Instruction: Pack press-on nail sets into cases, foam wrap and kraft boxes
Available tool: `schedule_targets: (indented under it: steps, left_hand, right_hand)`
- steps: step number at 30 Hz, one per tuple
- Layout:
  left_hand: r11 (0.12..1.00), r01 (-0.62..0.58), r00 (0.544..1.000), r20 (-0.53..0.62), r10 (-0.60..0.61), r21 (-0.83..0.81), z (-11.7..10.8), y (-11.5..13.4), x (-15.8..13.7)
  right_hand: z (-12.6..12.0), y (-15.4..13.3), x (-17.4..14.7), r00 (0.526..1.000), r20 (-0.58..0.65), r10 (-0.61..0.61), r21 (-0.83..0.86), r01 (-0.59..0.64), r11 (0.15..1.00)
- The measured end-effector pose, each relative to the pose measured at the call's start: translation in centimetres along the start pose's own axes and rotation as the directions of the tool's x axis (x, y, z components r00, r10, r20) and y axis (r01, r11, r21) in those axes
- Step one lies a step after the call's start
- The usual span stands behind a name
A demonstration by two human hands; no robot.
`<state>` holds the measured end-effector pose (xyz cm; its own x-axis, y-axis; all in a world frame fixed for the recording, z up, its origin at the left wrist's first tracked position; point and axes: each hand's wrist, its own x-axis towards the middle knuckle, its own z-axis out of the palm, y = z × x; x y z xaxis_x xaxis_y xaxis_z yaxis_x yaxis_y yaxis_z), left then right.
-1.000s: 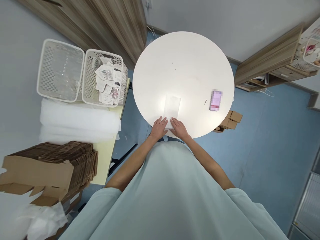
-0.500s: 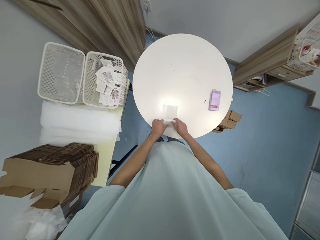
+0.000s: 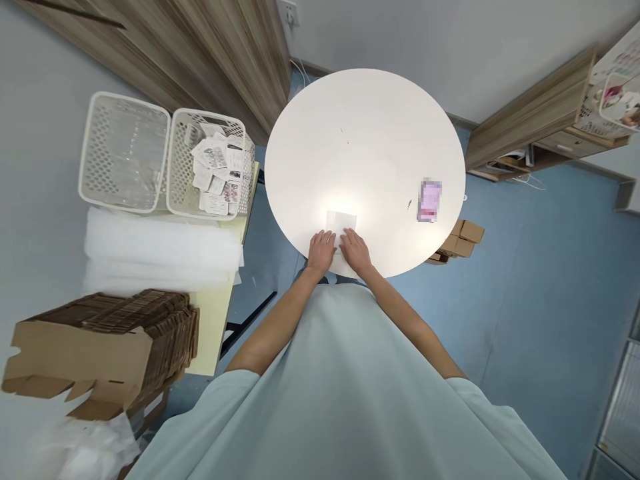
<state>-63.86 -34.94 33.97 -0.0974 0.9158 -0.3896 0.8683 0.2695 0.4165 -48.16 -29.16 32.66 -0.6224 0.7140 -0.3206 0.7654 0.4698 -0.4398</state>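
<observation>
A small whitish, translucent sheet lies near the front edge of the round white table; whether it is paper or a thin plastic bag I cannot tell. My left hand rests flat over its left side, fingers stretched forward. On its right side lies my right hand, also flat with the fingers extended. The fingertips of both hands are close together over the sheet, and its near part is mostly covered by them.
A blurred purple item lies on the table's right. At left stand two white baskets, one holding printed cards, with white foam rolls and folded cardboard boxes nearer. Brown boxes sit below the table's right edge.
Both hands have moved slightly forward onto the sheet. Fingers that were pinching its near edge have straightened and now lie flat. The raised or folded near edge is now beneath the hands.
</observation>
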Motion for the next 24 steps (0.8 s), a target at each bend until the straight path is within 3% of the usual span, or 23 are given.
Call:
schedule_targets:
  steps: [4, 12, 18, 24]
  left_hand:
    - [0.998, -0.061, 0.994, 0.087, 0.062, -0.016, -0.4, -0.9, -0.2]
    - [0.988, -0.148, 0.978, 0.141, 0.153, -0.045, -1.0, -2.3, -2.1]
    - [0.988, 0.013, 0.995, 0.103, 0.002, -0.151, -0.9, -2.8, -1.0]
    - [0.954, 0.24, 0.97, 0.071, -0.231, -0.18, -1.6, -1.2, 2.8]
  right_hand:
    - [0.7, 0.9, -1.5, 0.996, 0.036, -0.086, 0.043, 0.085, 0.995]
    - [0.7, 1.2, -3.5, 0.992, 0.056, -0.113, 0.051, 0.11, 0.993]
    - [-1.5, 1.5, -2.7, 0.994, 0.072, -0.086, 0.104, 0.078, 0.991]
    - [-4.2, 1.4, 0.7, 0.967, 0.188, 0.169, 0.183, -0.204, 0.962]
